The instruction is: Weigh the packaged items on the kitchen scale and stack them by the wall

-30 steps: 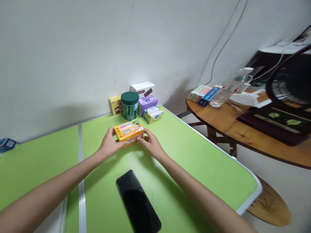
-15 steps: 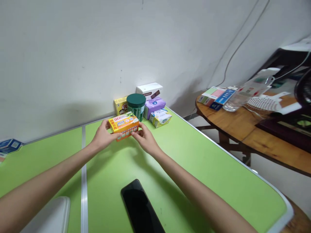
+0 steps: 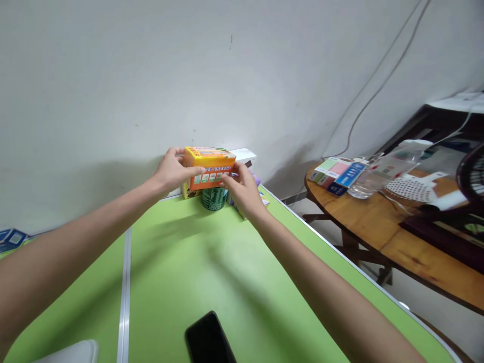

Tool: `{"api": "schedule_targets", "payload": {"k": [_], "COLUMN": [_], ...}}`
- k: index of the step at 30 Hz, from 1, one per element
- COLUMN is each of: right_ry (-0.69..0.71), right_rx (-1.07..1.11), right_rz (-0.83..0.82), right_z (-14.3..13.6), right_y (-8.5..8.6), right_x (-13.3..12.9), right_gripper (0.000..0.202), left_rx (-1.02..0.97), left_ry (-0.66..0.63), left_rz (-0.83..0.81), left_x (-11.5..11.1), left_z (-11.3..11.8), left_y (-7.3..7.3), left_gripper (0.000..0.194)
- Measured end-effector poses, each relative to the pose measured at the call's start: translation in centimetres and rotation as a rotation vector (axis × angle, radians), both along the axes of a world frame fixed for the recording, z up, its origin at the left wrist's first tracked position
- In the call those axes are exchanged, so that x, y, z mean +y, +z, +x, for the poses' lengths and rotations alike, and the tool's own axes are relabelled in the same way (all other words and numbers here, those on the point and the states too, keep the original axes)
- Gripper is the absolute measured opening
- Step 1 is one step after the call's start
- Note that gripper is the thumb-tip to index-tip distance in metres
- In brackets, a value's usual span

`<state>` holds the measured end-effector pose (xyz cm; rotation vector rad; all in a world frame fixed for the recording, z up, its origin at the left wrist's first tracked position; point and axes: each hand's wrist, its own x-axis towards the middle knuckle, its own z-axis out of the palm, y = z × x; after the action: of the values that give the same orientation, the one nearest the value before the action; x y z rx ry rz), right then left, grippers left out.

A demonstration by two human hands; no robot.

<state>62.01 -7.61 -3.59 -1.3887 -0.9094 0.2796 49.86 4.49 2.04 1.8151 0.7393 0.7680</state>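
Observation:
An orange and yellow printed box (image 3: 212, 171) is held up between my two hands, above the green table (image 3: 181, 272). My left hand (image 3: 172, 171) grips its left end, thumb along the front. On the right end, my right hand (image 3: 244, 186) is closed with the thumb on the front face. Directly behind and below the box stands a green canister (image 3: 213, 199), its lid hidden. A yellow box (image 3: 188, 191) shows in part at its left. Partly covered by my right hand are a white box (image 3: 246, 155), a purple box (image 3: 257, 179) and a white-yellow box (image 3: 265, 200).
A black phone (image 3: 208, 338) lies near the table's front. A white object (image 3: 77, 353) shows at lower left, and blue boxes (image 3: 13, 238) at the far left. The wooden table (image 3: 381, 232) at right carries a clear plastic jug (image 3: 389, 169), boxes and a fan (image 3: 474, 174).
Both hands have raised the orange box off the low spot in front of the canister, so it now covers the canister's top. The camera view has tilted upward.

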Motion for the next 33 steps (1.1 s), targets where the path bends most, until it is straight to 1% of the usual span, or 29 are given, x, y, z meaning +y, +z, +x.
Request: {"api": "schedule_targets", "payload": {"k": [2,4,8,10,12,14,18,20,23,27,29,31,33], "right_ry": [0.009,-0.002,-0.053,-0.058,-0.057,-0.043,0.006,0.011,0.007,-0.004,-0.025,-0.090,-0.176], "right_rx": [-0.021,-0.044,-0.052,-0.035,-0.025,-0.023,0.009,0.007,-0.016,-0.043,-0.080,-0.093,-0.094], "right_rz": [0.015,0.011,0.015,0.010,-0.007,-0.017,-0.027,-0.031,-0.045,-0.065,-0.080,-0.103,-0.112], "right_z": [0.8,1.9,4.8,5.9,6.7,7.1,7.1,7.1,7.1,7.1,6.8,6.1,4.7], "right_y": [0.5,0.9,1.5,1.4,0.9,0.2,-1.4,-1.9,-2.0,-1.7,-1.8,-1.9,-2.0], "right_x": [0.0,0.3,1.6,2.2,2.7,3.1,3.6,3.6,3.5,3.4,3.2,2.8,2.0], "right_gripper": [0.043,0.042,0.044,0.046,0.048,0.048,0.048,0.050,0.049,0.044,0.046,0.050,0.051], "left_rx": [-0.013,-0.060,-0.156,-0.161,-0.146,-0.135,-0.108,-0.104,-0.117,-0.126,-0.145,-0.135,-0.095], "left_ry": [-0.009,-0.025,-0.037,-0.032,-0.030,-0.042,-0.099,-0.127,-0.144,-0.121,-0.142,-0.147,-0.131], "left_rz": [-0.003,-0.024,-0.033,-0.035,-0.049,-0.074,-0.111,-0.115,-0.111,-0.038,-0.018,-0.014,-0.009], "left_x": [-0.1,0.0,1.1,1.7,2.3,2.8,3.7,4.0,4.3,4.9,5.2,5.1,4.3], "left_z": [0.7,1.9,5.6,7.1,7.9,8.0,7.4,7.1,7.1,7.4,7.5,7.2,6.0], "left_y": [0.3,0.3,-0.7,-1.3,-1.9,-2.4,-3.6,-4.1,-4.7,-5.6,-6.0,-5.9,-5.5], "left_gripper": [0.060,0.058,0.060,0.061,0.061,0.062,0.062,0.062,0.063,0.070,0.072,0.074,0.071]}}
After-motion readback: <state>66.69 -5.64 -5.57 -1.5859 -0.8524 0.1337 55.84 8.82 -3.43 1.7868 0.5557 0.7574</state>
